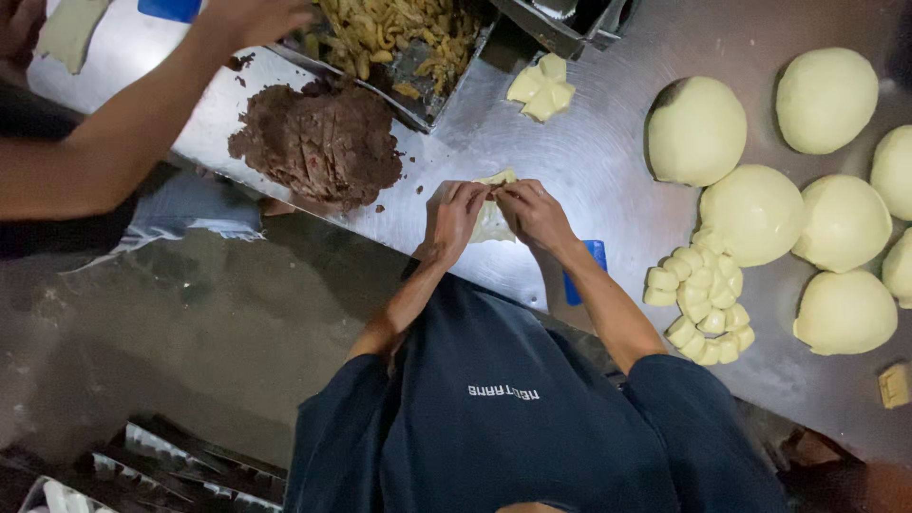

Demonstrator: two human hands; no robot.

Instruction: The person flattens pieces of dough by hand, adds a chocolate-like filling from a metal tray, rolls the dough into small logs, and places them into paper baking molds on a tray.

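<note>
My left hand [453,217] and my right hand [532,213] meet over a small flat piece of pale dough [492,222] on the steel table [589,161]. Both pinch its upper edge with the fingers closed on it. A mound of dark brown filling [318,144] lies to the left of my hands. A row of small cut dough pieces [701,296] sits to the right, and a few more cut pieces [541,89] lie farther up the table.
Several large round dough balls [755,214] fill the right side. A metal tray of shaped pastries [399,38] stands at the top. Another person's arm [123,142] reaches in from the left. A blue scraper [581,275] lies by my right forearm.
</note>
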